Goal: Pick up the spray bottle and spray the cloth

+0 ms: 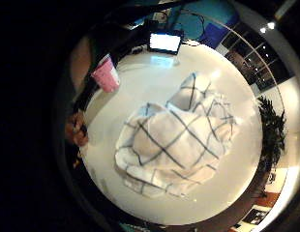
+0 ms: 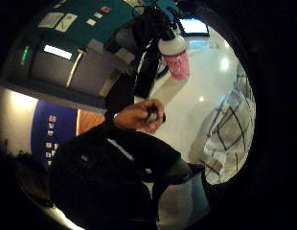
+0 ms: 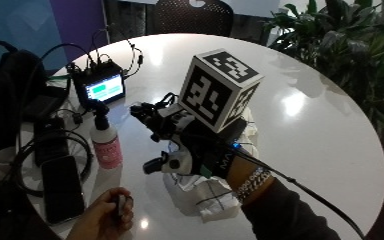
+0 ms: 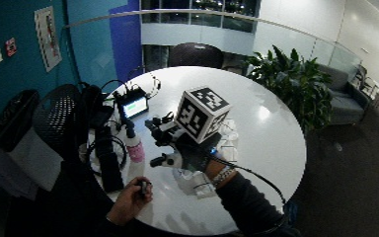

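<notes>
The gloved right hand (image 3: 192,145) hovered over the checked cloth (image 1: 174,140) mid-table (image 3: 312,100), holding nothing; whether its fingers were apart I could not tell. The spray bottle (image 3: 105,140) stood upright toward the table's cluttered edge, just beyond the hand's fingertip side.

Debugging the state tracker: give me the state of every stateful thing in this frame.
spray bottle: upright on the table, not held
cloth: crumpled in a heap on the table
gloved right hand: above the cloth, holding nothing; fingers hidden
bare hand: holds a small dark object
small monitor: screen lit
phone: flat, screen dark
</notes>
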The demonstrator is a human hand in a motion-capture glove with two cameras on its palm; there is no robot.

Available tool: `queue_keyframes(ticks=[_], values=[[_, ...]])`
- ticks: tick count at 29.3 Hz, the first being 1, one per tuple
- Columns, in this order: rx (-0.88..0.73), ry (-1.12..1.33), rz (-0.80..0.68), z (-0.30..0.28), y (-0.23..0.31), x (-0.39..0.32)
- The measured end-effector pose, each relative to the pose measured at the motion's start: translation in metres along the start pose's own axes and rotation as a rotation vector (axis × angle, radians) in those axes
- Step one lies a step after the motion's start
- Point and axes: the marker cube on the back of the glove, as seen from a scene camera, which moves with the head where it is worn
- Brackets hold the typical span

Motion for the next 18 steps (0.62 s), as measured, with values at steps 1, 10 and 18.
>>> queue_keyframes(ticks=[1,10,18], values=[[-0.01,0.011,-0.009,-0.002,0.005,0.0],[-0.172,0.09,-0.087,0.005,0.046,-0.011],[-0.195,0.11,-0.081,0.013,0.064,-0.014]])
